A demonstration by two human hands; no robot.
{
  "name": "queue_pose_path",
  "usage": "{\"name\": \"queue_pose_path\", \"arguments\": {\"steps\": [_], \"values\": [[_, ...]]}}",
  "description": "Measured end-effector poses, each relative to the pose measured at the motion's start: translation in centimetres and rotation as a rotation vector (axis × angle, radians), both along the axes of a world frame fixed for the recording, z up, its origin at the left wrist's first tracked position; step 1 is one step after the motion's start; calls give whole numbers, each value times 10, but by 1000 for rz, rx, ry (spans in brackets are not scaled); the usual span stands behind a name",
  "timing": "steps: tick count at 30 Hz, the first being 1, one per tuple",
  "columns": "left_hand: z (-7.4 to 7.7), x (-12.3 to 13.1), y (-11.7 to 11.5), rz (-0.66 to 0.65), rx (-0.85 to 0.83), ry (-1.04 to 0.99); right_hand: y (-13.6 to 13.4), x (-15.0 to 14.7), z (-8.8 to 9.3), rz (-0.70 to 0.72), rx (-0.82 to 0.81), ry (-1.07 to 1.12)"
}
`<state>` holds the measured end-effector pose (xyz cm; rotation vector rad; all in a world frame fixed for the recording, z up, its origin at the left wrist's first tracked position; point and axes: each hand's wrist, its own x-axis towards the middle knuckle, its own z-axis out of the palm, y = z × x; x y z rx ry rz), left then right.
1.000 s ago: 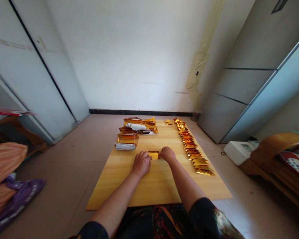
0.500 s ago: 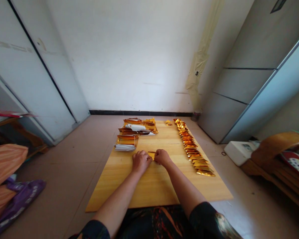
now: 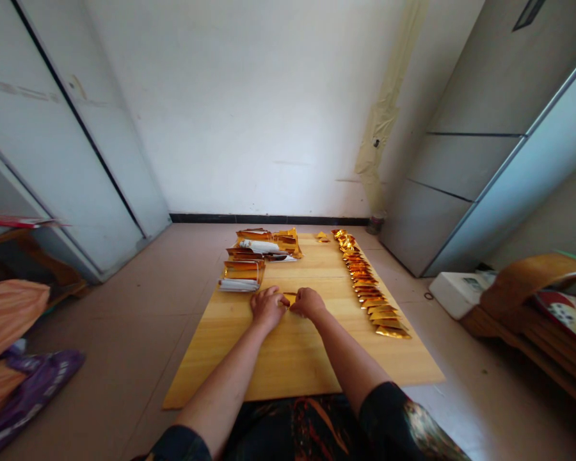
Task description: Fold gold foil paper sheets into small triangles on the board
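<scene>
A small piece of gold foil paper lies on the wooden board on the floor. My left hand and my right hand meet over it, fingers curled and pinching it from both sides; most of the piece is hidden by them. To the right of my right hand runs a long row of folded gold pieces. Stacks of flat gold foil sheets lie just beyond my left hand.
More gold sheet stacks sit at the board's far end. A grey fridge stands at the right, a white box and a wooden chair beside it. Orange and purple bags lie at the left.
My hands have drawn closer together over the gold piece, covering more of it. The view has shifted slightly.
</scene>
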<state>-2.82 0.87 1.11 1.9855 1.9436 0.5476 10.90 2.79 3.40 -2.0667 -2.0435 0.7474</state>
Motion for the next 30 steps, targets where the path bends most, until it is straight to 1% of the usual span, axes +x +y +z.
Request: {"name": "queue_pose_path", "arguments": {"steps": [3, 7, 13, 19, 22, 25, 28, 30], "values": [[-1, -1, 1, -3, -11, -8, -1, -1, 1, -19, 3, -4], [-3, -2, 0, -13, -11, -9, 3, 2, -1, -62, -88, 101], [-2, -6, 0, -33, -34, -22, 4, 15, -1, -107, -153, 160], [2, -6, 0, -35, -57, -30, 2, 29, 1, -134, -156, 186], [1, -6, 0, -35, -49, -21, -1, 37, -1, -148, -107, 180], [-2, -5, -1, -40, -30, -8, -6, 45, -6, -142, 30, 205], [-4, -5, -4, -68, 9, 24, -10, 46, -13, -55, 210, 269], [-4, -6, -6, -91, 31, 41, -12, 44, -16, 2, 266, 269]]}}
